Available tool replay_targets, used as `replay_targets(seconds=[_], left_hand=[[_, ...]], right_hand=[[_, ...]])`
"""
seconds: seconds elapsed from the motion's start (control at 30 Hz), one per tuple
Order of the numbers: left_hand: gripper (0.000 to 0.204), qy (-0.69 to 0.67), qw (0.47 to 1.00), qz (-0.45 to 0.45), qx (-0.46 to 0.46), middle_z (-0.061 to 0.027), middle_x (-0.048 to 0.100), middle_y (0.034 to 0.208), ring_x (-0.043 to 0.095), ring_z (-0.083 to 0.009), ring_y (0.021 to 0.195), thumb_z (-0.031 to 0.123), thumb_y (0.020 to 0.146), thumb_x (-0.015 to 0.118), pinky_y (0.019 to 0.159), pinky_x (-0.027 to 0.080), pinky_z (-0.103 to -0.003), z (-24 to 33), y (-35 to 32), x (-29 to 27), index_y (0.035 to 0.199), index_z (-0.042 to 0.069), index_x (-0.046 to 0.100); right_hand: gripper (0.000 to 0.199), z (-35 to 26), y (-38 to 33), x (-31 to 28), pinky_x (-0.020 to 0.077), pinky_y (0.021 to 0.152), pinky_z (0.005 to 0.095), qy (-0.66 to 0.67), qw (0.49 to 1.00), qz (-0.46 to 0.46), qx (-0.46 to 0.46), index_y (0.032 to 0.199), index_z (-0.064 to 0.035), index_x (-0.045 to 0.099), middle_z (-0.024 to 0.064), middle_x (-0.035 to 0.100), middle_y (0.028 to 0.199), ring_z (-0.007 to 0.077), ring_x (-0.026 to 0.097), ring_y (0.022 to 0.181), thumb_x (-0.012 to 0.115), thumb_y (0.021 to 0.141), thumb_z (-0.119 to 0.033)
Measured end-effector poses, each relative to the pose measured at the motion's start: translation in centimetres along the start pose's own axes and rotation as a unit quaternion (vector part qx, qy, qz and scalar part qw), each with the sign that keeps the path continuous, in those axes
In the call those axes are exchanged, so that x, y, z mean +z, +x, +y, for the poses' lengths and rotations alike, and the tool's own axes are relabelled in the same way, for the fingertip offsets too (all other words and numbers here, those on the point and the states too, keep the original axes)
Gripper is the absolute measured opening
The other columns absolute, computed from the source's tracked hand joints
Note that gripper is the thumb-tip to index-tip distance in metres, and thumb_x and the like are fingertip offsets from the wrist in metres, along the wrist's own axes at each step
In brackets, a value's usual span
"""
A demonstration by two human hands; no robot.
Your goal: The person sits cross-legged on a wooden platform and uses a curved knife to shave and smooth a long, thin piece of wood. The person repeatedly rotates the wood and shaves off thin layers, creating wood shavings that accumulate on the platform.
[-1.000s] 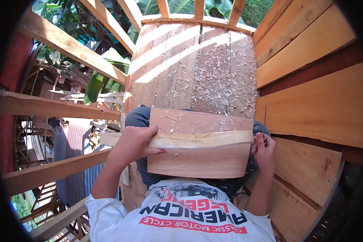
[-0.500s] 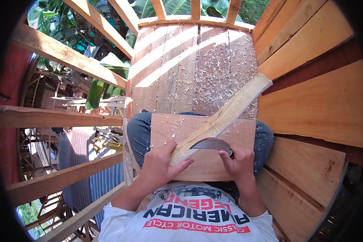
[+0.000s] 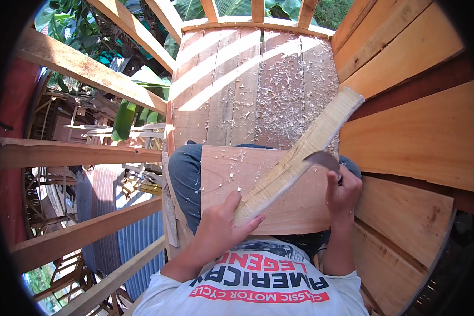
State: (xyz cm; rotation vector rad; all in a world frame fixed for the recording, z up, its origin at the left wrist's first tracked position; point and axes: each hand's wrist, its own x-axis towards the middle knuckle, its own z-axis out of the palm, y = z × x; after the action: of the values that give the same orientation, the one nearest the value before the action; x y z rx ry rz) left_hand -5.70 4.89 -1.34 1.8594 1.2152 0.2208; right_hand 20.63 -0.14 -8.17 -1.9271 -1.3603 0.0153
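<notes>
A long, pale, rough-cut piece of wood (image 3: 295, 160) slants from my lap up toward the right. My left hand (image 3: 222, 220) is closed around its near end, thumb on one side. In my right hand (image 3: 344, 190) is the handle of a curved knife (image 3: 322, 159), mostly hidden by my fingers. The dark blade points left, its tip at the right edge of the wood about midway along; whether it cuts in, I cannot tell. Beneath lies a flat square board (image 3: 221, 174) across my legs, with a few chips on it.
Wood shavings (image 3: 284, 100) are scattered over the plank floor (image 3: 195, 121) ahead. Slatted wooden rails (image 3: 79, 150) run along the left, with corrugated sheets (image 3: 139, 247) beyond. Wide boards (image 3: 411, 131) form a wall close on the right. Another rail (image 3: 253, 21) edges the far end.
My right hand and the knife have moved up and right, along the wood away from my left hand. The wood and my left hand have shifted slightly right.
</notes>
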Motion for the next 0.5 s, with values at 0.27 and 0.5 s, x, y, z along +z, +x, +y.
replay_targets(seconds=[0.27,0.5], left_hand=[[0.047,0.017,0.999,0.025,-0.025,-0.0207,0.063,0.068,0.066,-0.0373,0.064,0.036,0.077,0.075,0.055,0.051,-0.039,-2.1,-1.1,1.2,0.096,0.001,0.052],[0.044,0.029,0.997,0.058,0.035,-0.0194,0.062,0.065,0.066,-0.0337,0.062,0.034,0.076,0.076,0.053,0.051,-0.038,-1.4,-0.1,1.6,0.095,0.001,0.054]], right_hand=[[0.055,1.6,-0.2,-2.6,0.0306,0.045,0.0343,0.064,0.991,-0.095,0.074,0.064,0.0002,0.043,0.0097,0.036,0.052,0.0211,0.038,0.047,0.057,0.090,-0.046],[0.048,-3.3,-2.6,-0.4,0.0426,0.045,0.0397,0.010,0.982,-0.184,0.031,0.064,-0.0029,0.056,0.0150,0.052,0.053,0.0361,0.056,0.051,0.068,0.081,-0.046]])
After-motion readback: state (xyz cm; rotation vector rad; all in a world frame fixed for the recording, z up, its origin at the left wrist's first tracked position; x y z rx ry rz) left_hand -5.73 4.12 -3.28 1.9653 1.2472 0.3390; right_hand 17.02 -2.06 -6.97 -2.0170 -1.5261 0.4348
